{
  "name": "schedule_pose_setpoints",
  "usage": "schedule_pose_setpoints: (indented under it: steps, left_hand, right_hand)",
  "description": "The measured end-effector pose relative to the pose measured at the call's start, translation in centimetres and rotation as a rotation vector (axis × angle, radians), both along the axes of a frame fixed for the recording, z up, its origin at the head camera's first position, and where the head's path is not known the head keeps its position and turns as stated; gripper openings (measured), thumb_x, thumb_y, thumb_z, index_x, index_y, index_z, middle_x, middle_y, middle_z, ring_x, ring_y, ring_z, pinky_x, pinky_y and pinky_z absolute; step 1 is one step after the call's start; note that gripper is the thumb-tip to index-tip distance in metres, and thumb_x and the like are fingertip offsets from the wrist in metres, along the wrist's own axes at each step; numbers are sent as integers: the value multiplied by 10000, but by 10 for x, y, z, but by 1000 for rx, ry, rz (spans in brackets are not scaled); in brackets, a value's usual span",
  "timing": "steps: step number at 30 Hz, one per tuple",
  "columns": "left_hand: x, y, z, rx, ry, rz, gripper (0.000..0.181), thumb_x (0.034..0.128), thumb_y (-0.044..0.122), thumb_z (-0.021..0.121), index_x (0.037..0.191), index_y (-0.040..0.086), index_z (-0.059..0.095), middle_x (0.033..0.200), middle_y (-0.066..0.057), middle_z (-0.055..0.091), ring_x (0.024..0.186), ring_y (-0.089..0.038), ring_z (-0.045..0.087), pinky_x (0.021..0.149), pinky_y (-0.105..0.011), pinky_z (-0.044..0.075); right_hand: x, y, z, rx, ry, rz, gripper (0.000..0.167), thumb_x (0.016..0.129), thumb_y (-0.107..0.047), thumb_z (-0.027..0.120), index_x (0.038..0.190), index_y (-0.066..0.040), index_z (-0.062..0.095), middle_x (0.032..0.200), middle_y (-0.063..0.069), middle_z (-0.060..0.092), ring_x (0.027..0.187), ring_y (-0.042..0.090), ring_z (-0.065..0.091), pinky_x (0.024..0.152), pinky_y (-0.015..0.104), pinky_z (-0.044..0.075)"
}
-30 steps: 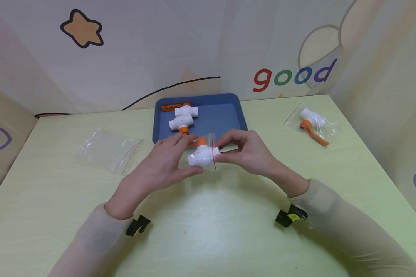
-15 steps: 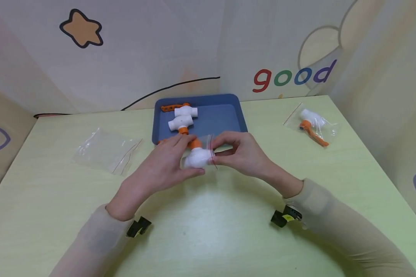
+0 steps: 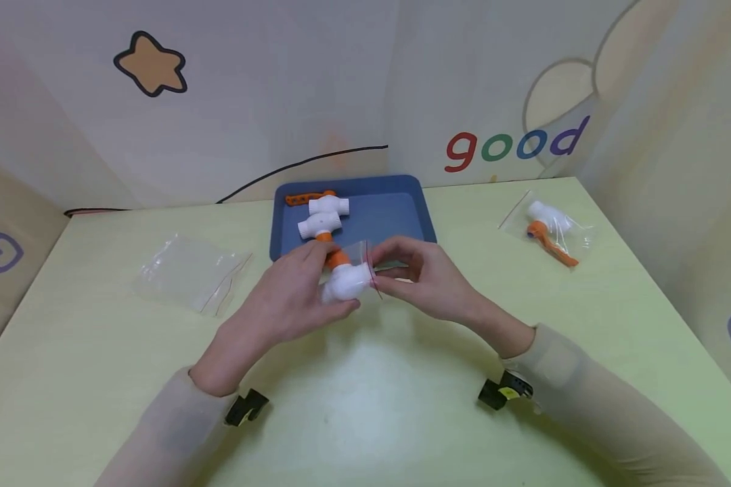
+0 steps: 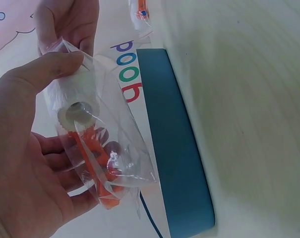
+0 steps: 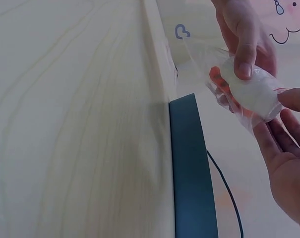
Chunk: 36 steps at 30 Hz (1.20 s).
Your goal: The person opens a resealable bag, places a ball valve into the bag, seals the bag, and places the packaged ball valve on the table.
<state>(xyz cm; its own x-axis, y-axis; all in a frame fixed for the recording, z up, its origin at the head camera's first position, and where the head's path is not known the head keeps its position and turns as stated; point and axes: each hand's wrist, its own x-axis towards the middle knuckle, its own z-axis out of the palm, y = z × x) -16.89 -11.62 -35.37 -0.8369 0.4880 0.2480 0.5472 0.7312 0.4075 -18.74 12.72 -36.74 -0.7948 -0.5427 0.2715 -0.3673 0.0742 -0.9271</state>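
Above the table, in front of the tray, my left hand [image 3: 280,294] grips a white ball valve [image 3: 347,282] with an orange handle, its thumb on the near side. The valve lies inside a clear zip bag [image 4: 127,158], and the left wrist view shows its round bore and the handle through the plastic. With thumb and fingers my right hand [image 3: 432,281] pinches the bag at its red-lined mouth, beside the valve's white end. The right wrist view shows the left thumb pressing the valve's body [image 5: 254,91] through the bag. Part of the handle is hidden behind the left fingers.
A blue tray [image 3: 390,216] at the back holds white valves [image 3: 319,224] with orange handles. On the left lies a flat clear zip bag [image 3: 185,274]. Another bagged valve [image 3: 551,226] rests at the back right. A curtain [image 3: 292,81] hangs behind the table.
The bagged valve has shifted slightly left and tilted, its right end now higher. My right hand has moved a little left with the bag's mouth. The head view has tipped slightly upward.
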Motion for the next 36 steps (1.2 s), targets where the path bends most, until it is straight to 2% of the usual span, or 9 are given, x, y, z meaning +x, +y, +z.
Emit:
schedule_pose_setpoints:
  steps: [5,9,13,15,19,23,29,32,36]
  left_hand:
    - [0,-1,0,-15,11,23,669,811,407,862,1228,-1,536,1044,-94,625,851,-220,583,717,-340,546]
    - [-1,0,1,-11,-2,39,661,814,408,859,1224,-4,543,1051,-108,636,839,-218,576,712,-340,531]
    - [-1,0,0,-1,-15,61,684,816,405,859,1251,-19,544,1086,-115,642,833,-214,581,703,-337,530]
    - [-1,0,0,6,-16,71,691,817,393,861,1262,-28,542,1097,-112,639,833,-214,584,705,-337,532]
    - [-1,1,1,16,-7,84,703,816,377,866,1277,-38,535,1101,-102,628,849,-217,588,725,-342,544]
    - [-1,1,0,21,2,91,724,814,367,866,1302,-49,528,1104,-98,625,871,-221,590,743,-348,551]
    - [-1,2,-1,50,24,89,701,808,337,858,1287,-52,526,1072,-93,614,844,-222,581,720,-338,533]
    - [-2,3,-1,70,39,83,680,814,319,849,1279,-52,519,1061,-92,602,847,-221,569,723,-338,525]
    - [-3,4,-2,113,35,74,688,825,316,852,1287,-53,501,1075,-96,589,881,-222,562,749,-340,521]
  right_hand:
    - [0,1,-3,-31,87,-23,157,947,74,677,1093,18,668,1238,121,613,1208,260,580,982,407,534]
    - [-1,6,-4,-6,100,-59,125,930,41,721,1030,-3,660,1210,118,595,1167,261,574,960,413,545]
    - [-1,10,-3,155,80,-83,124,927,-114,776,926,-92,654,1007,50,637,962,236,604,802,357,563]
    - [-1,11,-3,245,63,-68,122,931,-193,781,907,-134,677,919,10,654,872,223,608,730,355,549]
    - [-1,7,-1,326,49,-10,102,955,-241,760,954,-139,749,890,-17,692,801,196,620,666,350,543]
    - [-1,3,-1,299,48,-5,90,980,-190,728,950,-114,767,874,57,710,773,230,639,621,343,546]
    - [-1,0,-2,188,-16,-3,101,994,-88,691,985,-7,752,945,122,728,867,397,684,717,376,608]
    - [-1,-2,-2,125,-37,-5,99,995,-40,673,1020,36,730,1017,131,728,864,416,710,749,371,613]
    - [0,-3,0,33,-58,-12,83,992,24,646,1013,84,699,1019,185,711,855,420,725,796,470,601]
